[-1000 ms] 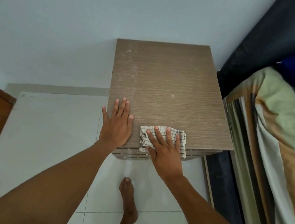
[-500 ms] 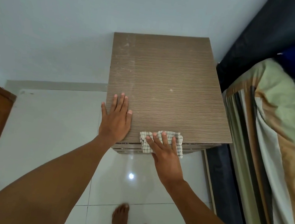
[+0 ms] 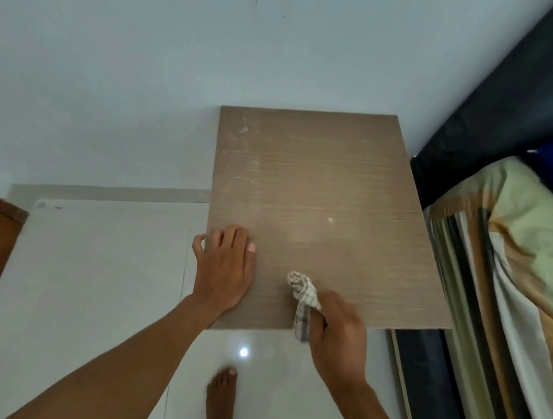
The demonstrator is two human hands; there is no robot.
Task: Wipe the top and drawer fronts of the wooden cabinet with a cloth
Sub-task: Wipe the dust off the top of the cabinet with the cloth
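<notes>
Brown wood-grain laminate fills the middle of the head view: the cabinet top [image 3: 319, 214], seen from nearly straight above, back edge against the pale wall [image 3: 147, 57] at 12 o'clock and a bed with striped bedding [image 3: 509, 270] close on its 3 o'clock side. My left hand [image 3: 223, 272] lies flat and unclenched at the 8 o'clock corner of the top, palm down, fingertips curling over the left edge; it grasps nothing and seems to be steadying the piece. My right hand [image 3: 336, 333] is closed around the checked cloth [image 3: 303, 295] at about 6 o'clock, near the front edge; the cloth is bunched, one end poking toward the centre of the top and touching or nearly touching it, I cannot tell which. Judged progress: early to middle. Pale scuffs and dusty streaks show along the 10 to 11 o'clock strip and a light speck sits right of centre, so the far and left parts of the top look unwiped. The drawer fronts are hidden below the front edge from this angle; I cannot judge them and assume they remain to be done. One bare foot [image 3: 220, 406] stands on the glossy tile floor [image 3: 103, 293] at 6 o'clock.
</notes>
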